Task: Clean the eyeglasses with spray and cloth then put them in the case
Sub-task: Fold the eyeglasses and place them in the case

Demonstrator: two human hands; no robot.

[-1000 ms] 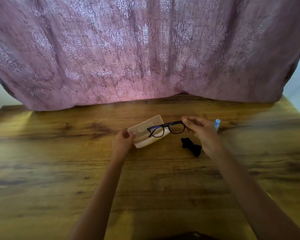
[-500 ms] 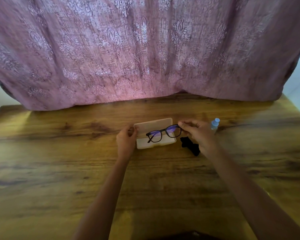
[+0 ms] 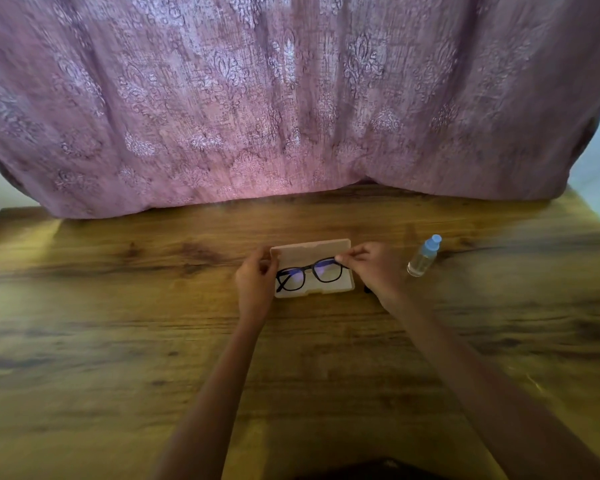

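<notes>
Black-framed eyeglasses [image 3: 308,274], folded, lenses facing up toward the camera, long axis left-right with the right end tipped slightly away, lie over the tray of an open beige hard case [image 3: 309,247] mid-desk; whether they touch it is unclear. Right-hand grip [image 3: 374,268] pinches the frame's right end between thumb and fingertips. Left-hand grip [image 3: 257,276] curls round the case's left end. Clear spray bottle with blue cap [image 3: 424,256] stands just right on the wooden desk [image 3: 118,341].

One eyeglasses [image 3: 308,269], one case [image 3: 310,248], one spray bottle [image 3: 422,257]
</notes>
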